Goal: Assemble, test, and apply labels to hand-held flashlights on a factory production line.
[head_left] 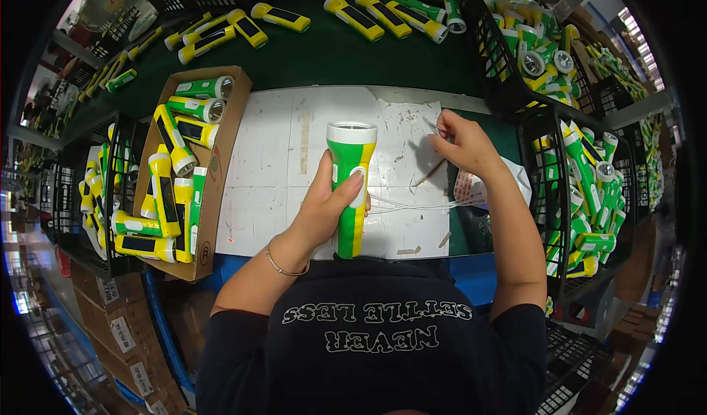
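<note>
Now, flashlight (pixel 350 222) in left grip (pixel 322 207), lens end beyond thumb.

A round fan (pixel 110 1) shows left beyond a dark green table (pixel 294 58).

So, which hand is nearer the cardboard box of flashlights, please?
Left. The left hand, holding a flashlight, is right of the cardboard box; the right hand is farther right.

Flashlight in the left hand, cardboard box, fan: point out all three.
Held flashlight (pixel 347 223): head view, on its green barrel.
Cardboard box (pixel 213 198): head view, on its right-hand wall.
Fan (pixel 112 1): head view, on its round guard's middle.
</note>
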### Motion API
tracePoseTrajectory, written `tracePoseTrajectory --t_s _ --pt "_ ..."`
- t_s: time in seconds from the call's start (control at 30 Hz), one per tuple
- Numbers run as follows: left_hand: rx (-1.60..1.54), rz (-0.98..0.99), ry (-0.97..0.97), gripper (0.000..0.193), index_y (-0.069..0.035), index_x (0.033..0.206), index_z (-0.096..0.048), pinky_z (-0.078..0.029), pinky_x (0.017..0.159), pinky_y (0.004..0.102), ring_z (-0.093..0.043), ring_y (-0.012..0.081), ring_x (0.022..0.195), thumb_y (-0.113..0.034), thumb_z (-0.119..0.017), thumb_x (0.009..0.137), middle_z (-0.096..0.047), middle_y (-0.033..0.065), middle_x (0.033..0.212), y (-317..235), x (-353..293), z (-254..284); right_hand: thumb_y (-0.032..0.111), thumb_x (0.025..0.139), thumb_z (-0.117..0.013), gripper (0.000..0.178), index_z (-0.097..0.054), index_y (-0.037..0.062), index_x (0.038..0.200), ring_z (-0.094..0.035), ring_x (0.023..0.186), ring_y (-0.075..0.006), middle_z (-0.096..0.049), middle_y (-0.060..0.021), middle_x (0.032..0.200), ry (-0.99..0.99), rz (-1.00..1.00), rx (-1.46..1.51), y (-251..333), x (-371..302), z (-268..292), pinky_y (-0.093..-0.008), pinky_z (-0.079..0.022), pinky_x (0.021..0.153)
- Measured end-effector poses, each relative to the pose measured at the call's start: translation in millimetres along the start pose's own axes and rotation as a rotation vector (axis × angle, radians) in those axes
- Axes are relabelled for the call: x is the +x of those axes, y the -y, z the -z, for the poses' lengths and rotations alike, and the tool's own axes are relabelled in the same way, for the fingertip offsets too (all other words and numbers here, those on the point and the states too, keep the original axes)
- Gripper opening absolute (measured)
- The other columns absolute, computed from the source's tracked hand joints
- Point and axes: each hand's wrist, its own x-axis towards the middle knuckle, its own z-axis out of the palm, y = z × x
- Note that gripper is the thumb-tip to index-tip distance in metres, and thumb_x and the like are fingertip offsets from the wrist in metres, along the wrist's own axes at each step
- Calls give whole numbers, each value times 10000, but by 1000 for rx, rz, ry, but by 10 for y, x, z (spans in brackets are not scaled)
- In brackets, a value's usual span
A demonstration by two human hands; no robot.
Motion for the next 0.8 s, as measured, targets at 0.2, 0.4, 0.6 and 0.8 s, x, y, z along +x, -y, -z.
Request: tracePoseTrajectory --t_s 0.2,0.4,0.6,0.8 --pt "-17 122 -7 556 -76 1308 -258 -482 637 297 -549 157 730 -195 -565 860 -501 113 1010 -27 -22 21 64 724 -729 285 -474 76 853 -314 567 5 -465 61 730 97 187 791 532 -483 -45 -162 -257 502" --pt "231 87 11 779 -27 1321 -235 -422 887 314 -454 174 1082 -96 -728 722 -459 98 1163 -219 -88 -126 71 695 -738 281 -580 41 926 -493 596 -44 -599 -19 749 73 387 495 681 -685 -87 -192 -378 521" --pt "317 10 53 889 -38 1328 -225 -413 902 314 -449 187 1098 -80 -789 642 -452 101 1183 -290 -143 -176 37 685 -719 273 -662 70 950 -596 672 -128 -593 -39 749 16 453 565 795 -701 -116 -246 -468 579" --pt "219 77 67 886 -52 1349 -205 -420 904 318 -449 189 1104 -71 -767 664 -454 98 1178 -255 -136 -113 120 610 -741 318 -712 184 921 -498 523 -126 -443 39 569 -301 706 -82 853 -798 46 -254 -360 468"
